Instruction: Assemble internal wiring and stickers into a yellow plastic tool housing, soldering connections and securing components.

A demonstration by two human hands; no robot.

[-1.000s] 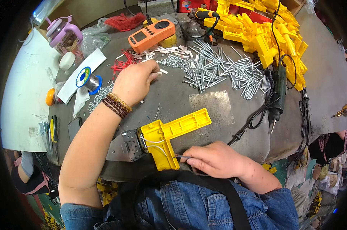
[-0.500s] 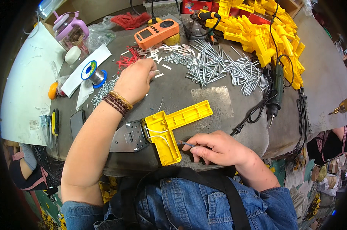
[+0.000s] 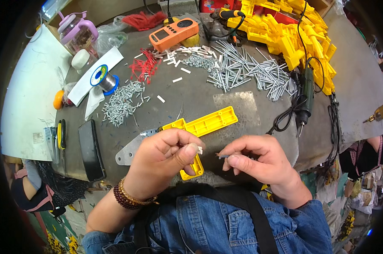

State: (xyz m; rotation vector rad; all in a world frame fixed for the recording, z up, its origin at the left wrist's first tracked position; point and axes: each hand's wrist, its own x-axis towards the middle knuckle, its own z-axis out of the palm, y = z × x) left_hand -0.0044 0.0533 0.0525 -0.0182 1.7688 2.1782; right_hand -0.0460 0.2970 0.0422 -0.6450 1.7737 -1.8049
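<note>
Pinched between the thumb and finger of my left hand (image 3: 166, 152) is a small white strip (image 3: 200, 150), close to my body. My right hand (image 3: 261, 158), a short way to its right, is closed on a thin blue wire (image 3: 222, 156) whose end points toward the white strip; the two pieces are apart. Behind and below my left hand lies a yellow plastic housing (image 3: 212, 121), open side up, partly covered by that hand. A flat metal plate (image 3: 126, 156) extends from the housing's left side, also partly hidden.
Loose white strips (image 3: 177, 79), red wire pieces (image 3: 144, 67), short screws (image 3: 123, 101) and long screws (image 3: 265, 78) lie beyond my hands. Yellow housings (image 3: 284, 38) are heaped at far right, near an electric screwdriver (image 3: 304, 99). A solder spool (image 3: 109, 82) and black phone (image 3: 91, 150) are left.
My left hand has come back from the white strips toward my body, bringing one strip over the yellow housing. My right hand, still holding the blue wire, has shifted slightly right and up.
</note>
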